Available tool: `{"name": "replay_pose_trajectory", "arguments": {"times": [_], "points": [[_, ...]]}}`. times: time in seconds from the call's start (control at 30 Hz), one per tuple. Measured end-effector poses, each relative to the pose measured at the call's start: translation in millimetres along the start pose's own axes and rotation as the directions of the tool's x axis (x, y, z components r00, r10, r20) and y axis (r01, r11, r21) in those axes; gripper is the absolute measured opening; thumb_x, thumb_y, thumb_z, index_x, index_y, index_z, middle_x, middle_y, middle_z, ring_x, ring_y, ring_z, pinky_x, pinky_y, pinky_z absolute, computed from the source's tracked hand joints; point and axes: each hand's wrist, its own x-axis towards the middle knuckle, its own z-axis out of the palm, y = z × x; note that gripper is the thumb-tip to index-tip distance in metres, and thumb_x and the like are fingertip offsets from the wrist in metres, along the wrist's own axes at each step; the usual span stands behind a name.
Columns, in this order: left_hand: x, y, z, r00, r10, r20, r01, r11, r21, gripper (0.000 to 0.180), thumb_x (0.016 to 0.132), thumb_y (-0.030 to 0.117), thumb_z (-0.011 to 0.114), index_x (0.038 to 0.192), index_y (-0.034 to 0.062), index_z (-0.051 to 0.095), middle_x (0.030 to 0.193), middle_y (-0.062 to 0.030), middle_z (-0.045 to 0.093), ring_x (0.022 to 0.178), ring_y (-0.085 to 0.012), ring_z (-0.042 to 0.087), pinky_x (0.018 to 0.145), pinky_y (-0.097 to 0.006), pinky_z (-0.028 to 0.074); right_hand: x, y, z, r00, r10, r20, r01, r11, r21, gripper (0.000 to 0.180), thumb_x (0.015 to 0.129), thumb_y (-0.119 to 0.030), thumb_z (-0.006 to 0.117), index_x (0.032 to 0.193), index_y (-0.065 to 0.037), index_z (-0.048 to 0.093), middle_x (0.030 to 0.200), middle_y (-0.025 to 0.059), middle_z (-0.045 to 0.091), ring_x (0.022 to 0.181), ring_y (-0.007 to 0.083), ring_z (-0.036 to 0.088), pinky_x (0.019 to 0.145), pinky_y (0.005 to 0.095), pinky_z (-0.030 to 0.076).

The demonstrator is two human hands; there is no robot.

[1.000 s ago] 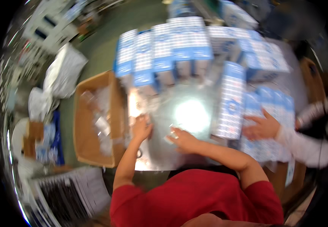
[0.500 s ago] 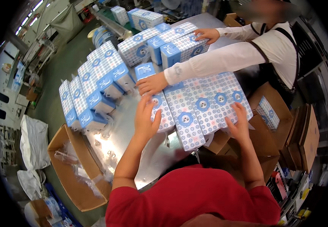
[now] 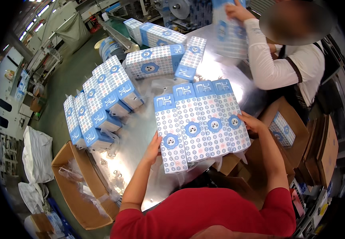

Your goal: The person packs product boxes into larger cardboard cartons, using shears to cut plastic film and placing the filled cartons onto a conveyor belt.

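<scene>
4 blue-&-white patterned oblong packs, side by side betw. hands, over shiny silver metal table. L hand fingers clamped on row's L side, R hand fingers clamped on R side.

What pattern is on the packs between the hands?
The packs are white with small blue and pink spots and bigger blue ones, clearest in the head view.

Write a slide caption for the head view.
Left hand and right hand hold four blue-and-white packs side by side between them at a metal table.
</scene>
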Motion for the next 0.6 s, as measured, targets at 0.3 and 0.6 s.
{"name": "replay_pose_trajectory", "arguments": {"times": [0.3,0.6], "points": [[48.0,-9.4,-15.7,0.999,-0.02,0.039,0.028,0.978,-0.205,0.053,0.092,0.042,0.036,0.128,0.0035,0.038,0.118,-0.0109,0.052,0.102,-0.0188,0.055,0.085,-0.032,0.047,68.9,5.4,34.0,0.987,-0.117,0.113,0.002,0.703,0.711,0.065,0.088,-0.054,0.036,0.135,-0.009,0.031,0.125,0.0116,0.048,0.111,0.0197,0.049,0.09,0.04,0.042],[-12.5,-9.3,-57.6,0.97,0.129,-0.206,-0.102,0.985,0.137,0.043,0.092,0.029,0.041,0.123,0.0003,0.043,0.112,-0.0097,0.054,0.096,-0.0155,0.053,0.081,-0.028,0.045,18.3,-58.6,113.3,0.933,-0.348,0.092,0.271,0.848,0.455,0.07,0.087,-0.058,0.032,0.135,-0.008,0.031,0.128,0.0121,0.045,0.114,0.0212,0.046,0.093,0.0391,0.039]]}}
